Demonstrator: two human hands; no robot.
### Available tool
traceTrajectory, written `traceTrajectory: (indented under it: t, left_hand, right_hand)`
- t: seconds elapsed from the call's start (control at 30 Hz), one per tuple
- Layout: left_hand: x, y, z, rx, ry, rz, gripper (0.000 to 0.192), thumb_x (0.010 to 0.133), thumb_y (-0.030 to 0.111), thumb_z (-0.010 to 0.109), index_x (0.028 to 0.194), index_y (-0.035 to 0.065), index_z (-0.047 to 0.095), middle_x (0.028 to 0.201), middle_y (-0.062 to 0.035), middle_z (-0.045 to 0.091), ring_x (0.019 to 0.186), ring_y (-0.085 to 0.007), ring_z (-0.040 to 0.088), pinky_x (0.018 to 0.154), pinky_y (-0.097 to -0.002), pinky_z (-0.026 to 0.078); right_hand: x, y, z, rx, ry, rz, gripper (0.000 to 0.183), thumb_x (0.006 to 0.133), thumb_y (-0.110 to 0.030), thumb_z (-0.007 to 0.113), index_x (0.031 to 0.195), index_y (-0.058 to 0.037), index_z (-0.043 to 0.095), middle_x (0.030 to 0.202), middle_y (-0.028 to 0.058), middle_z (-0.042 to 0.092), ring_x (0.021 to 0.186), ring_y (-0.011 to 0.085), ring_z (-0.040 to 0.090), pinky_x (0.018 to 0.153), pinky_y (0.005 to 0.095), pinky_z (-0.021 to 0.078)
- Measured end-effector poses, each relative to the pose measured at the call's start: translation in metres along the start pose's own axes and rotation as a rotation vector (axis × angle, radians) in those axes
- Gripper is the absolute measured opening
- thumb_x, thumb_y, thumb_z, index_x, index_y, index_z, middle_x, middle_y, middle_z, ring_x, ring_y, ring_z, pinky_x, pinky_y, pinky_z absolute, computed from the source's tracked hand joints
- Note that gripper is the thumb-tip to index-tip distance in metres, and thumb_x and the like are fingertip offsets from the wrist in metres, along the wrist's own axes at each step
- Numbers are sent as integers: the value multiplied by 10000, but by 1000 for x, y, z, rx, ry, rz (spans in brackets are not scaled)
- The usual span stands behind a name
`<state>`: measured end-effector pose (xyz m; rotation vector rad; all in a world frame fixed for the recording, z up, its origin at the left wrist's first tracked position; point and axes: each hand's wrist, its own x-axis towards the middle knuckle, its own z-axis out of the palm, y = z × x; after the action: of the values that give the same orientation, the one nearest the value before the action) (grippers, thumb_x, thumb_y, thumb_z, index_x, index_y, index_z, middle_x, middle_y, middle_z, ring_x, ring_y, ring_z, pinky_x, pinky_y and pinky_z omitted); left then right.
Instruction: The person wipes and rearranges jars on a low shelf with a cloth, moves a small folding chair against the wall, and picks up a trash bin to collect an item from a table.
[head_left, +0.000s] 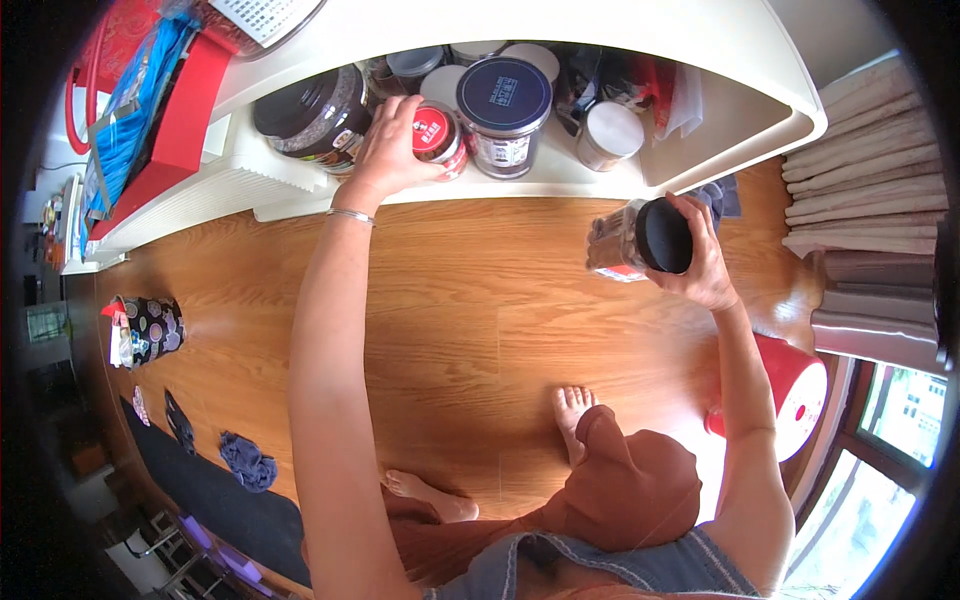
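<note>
My left hand (394, 150) reaches into a white cabinet, its fingers around a small jar with a red lid (431, 131). Right of that jar stands a clear canister with a dark blue lid (502, 94); to its left is a large dark-lidded jar (315, 116). A white-lidded jar (611, 131) is further right on the shelf. My right hand (697, 259) holds a clear plastic jar with a black lid (664, 235), tilted on its side above the wooden floor, with brownish contents showing.
The white cabinet edge (450, 193) curves around the shelf. A patterned bin (154, 330) stands at left on the floor, near crumpled dark cloth (247, 461). A red container (787, 397) is by the window at right, below curtains (866, 165). My bare feet are on the floor.
</note>
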<state>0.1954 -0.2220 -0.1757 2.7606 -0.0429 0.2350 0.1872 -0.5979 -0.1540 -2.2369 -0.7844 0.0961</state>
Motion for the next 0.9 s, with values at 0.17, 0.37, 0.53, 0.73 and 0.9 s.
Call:
traceTrajectory:
  t: [0.17,0.37,0.53,0.73,0.9]
  left_hand:
    - [-1,-4,-1,12,-33,-12,810,498,225,727,1167,14,324,1173,-131,360,1104,-264,349,926,-339,327]
    - [-23,23,-11,110,241,113,715,544,263,720,1124,39,365,1103,-141,398,1020,-277,388,882,-370,329]
    - [-55,55,13,-78,343,158,489,599,171,680,1000,44,431,961,-127,442,876,-240,449,756,-335,392]
    - [-86,85,27,-601,-206,-55,552,597,253,704,1026,34,435,1018,-105,461,932,-206,455,762,-311,400]
    - [-99,129,9,-1018,-422,92,952,563,262,734,1282,102,132,1231,-132,291,1118,-235,334,899,-309,325]
  right_hand:
    - [-9,4,2,-19,32,14,764,437,-72,697,1120,0,360,1079,166,378,1006,300,400,870,352,340]
    - [-15,7,2,-34,79,3,749,439,-75,700,1109,2,374,1059,161,390,973,304,427,856,348,353]
    - [-13,7,-15,27,93,16,769,473,-164,738,1124,-4,362,1051,160,414,989,282,440,846,350,368]
    - [-7,2,-32,779,-18,161,917,439,-230,696,1218,-12,262,1117,107,381,1062,216,376,921,300,268]
    - [-2,-37,-50,840,-47,114,919,446,-260,682,1224,-16,257,1154,116,348,1105,218,338,951,300,209]
